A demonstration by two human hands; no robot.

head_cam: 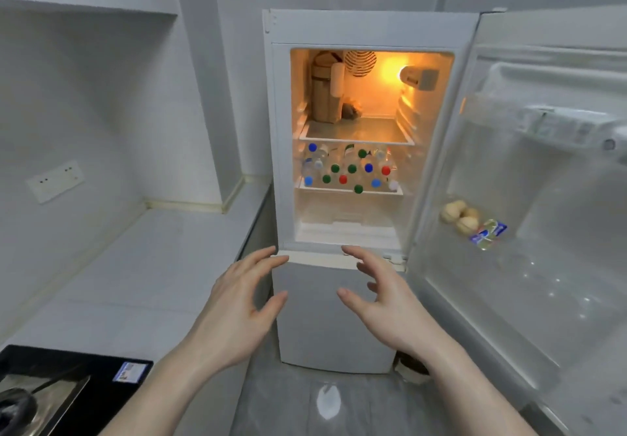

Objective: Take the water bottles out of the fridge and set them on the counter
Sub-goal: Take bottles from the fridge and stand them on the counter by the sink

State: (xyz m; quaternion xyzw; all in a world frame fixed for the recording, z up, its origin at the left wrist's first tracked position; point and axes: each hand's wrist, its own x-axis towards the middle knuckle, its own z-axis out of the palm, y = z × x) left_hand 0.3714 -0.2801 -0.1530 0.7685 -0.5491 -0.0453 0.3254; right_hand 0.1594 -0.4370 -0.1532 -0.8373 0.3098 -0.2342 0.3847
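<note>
Head view: the fridge [339,28] stood with its upper door [543,198] swung wide to the right and the inside lit orange. The water bottles [349,169] lay stacked on their sides on the middle shelf [349,190], caps facing out in blue, green, red and white. None of them was in a hand. On the shelf above stood a tall brown container [324,96] at the back left, with a small dark lump beside it. The space under the bottle shelf held a pale drawer [342,228].

The left hand [234,313] was raised in front of the fridge's closed lower door [332,317], its fingers spread and only slightly bent, holding nothing. The right hand [386,303] was raised opposite it, palm turned toward the left hand, fingers loosely spread and also empty. Both hands were below the bottle shelf and apart from it.

The counter [135,266] ran along the left wall up to the fridge's side. At its near end sat a black cooktop [78,384]. A wall socket [56,181] was set above the counter. In the door's pocket lay a few round pale foods [459,217] and a blue-and-white packet [488,232].
</note>
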